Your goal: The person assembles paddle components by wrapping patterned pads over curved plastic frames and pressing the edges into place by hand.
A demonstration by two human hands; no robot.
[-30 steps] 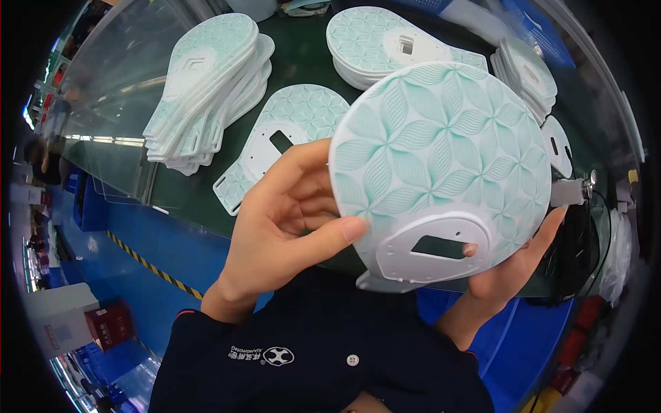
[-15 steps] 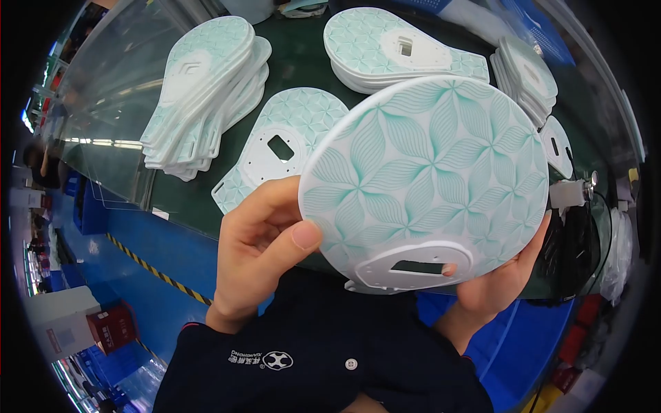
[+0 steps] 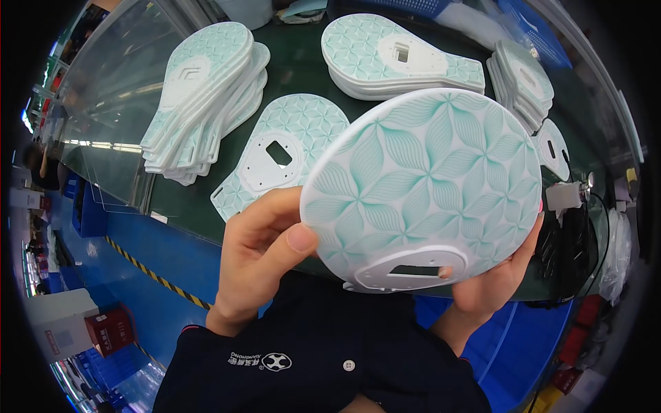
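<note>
Green table (image 3: 284,69), panel (image 3: 427,179) between both hands (image 3: 258,258)

A clear panel (image 3: 103,113) stands toward ten o'clock, with a distant person (image 3: 45,165) at nine. Toward eight, striped tape (image 3: 157,277) crosses the blue floor (image 3: 155,241), near a red box (image 3: 110,328). A clear plastic bag (image 3: 615,258) hangs around three; a blue perforated basket (image 3: 527,27) sits between one and two.

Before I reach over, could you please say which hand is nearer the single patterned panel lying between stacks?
The left hand: it is by the near edge of the single patterned panel. The right hand is farther, at the right side of the held panel.
</note>
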